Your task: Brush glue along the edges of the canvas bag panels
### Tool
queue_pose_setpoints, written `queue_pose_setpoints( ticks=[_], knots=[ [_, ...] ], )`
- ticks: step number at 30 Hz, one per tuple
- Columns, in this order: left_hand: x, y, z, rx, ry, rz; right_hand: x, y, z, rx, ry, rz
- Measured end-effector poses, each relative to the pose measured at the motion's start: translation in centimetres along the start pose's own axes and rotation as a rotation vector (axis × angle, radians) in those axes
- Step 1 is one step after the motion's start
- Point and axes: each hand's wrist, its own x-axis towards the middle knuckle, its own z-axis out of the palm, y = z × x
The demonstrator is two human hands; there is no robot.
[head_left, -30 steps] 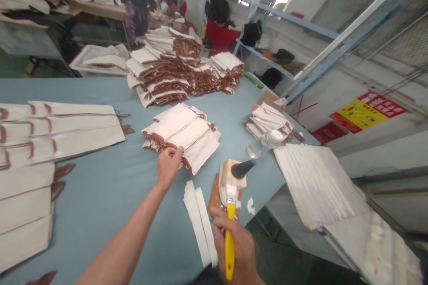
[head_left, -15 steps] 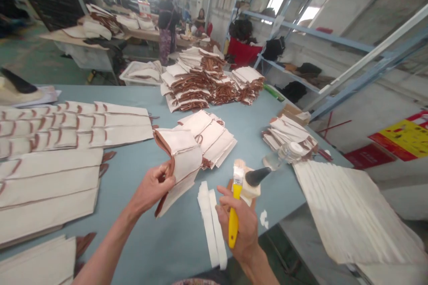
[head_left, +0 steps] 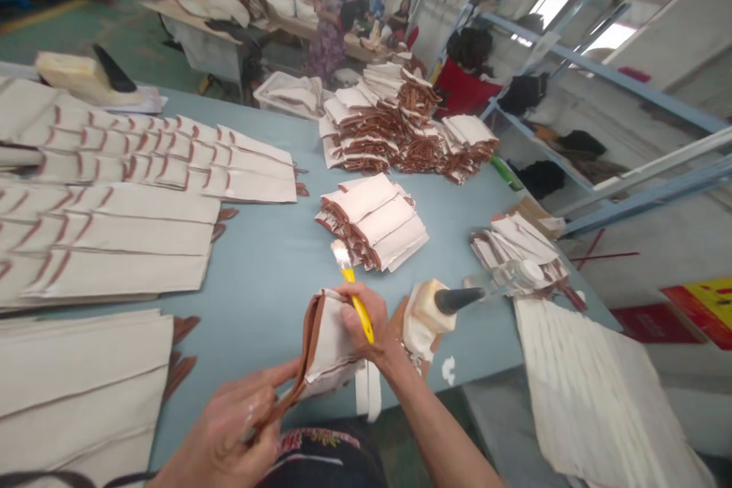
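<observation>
A folded cream fabric piece with brown edging (head_left: pixel 332 339) is held low near the table's front edge. My left hand (head_left: pixel 237 412) is closed on its brown lower-left end. My right hand (head_left: pixel 366 320) grips a paintbrush (head_left: pixel 359 309) with a yellow handle, its whitish bristles pointing up and away from me. The same hand's fingers also rest on the top of the fabric piece. Just right of that hand, a cream bottle with a black cone nozzle (head_left: pixel 431 309) lies tilted on a brown piece. White strips (head_left: pixel 367 389) lie partly hidden under the held fabric.
A small stack of cream pieces (head_left: pixel 383 225) lies ahead, with taller piles (head_left: pixel 394 118) behind. Overlapping rows of panels (head_left: pixel 137 244) cover the left side. A clear jar (head_left: pixel 512 278) and another stack (head_left: pixel 520 248) are at right. People stand or sit farther back.
The fabric piece has come down towards me, off the small stack. My right hand has moved left onto it with the brush. The view has turned left.
</observation>
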Motion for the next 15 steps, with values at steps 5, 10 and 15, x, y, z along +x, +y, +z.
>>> queue_pose_setpoints(
  ticks=[5, 10, 15],
  knots=[
    [-2.0, -1.8, -1.1, 0.126, 0.026, -0.123, -1.4, -2.0, 0.7, -0.053, 0.065, 0.005],
    [-2.3, -1.8, -1.9, 0.327, 0.185, -0.157, -1.9, -4.0, 0.3, -0.103, 0.122, -0.044],
    [-0.8, -0.1, -1.5, 0.347, 0.309, -0.042, -1.6, -5.8, 0.2, -0.124, 0.147, -0.156]
  ],
)
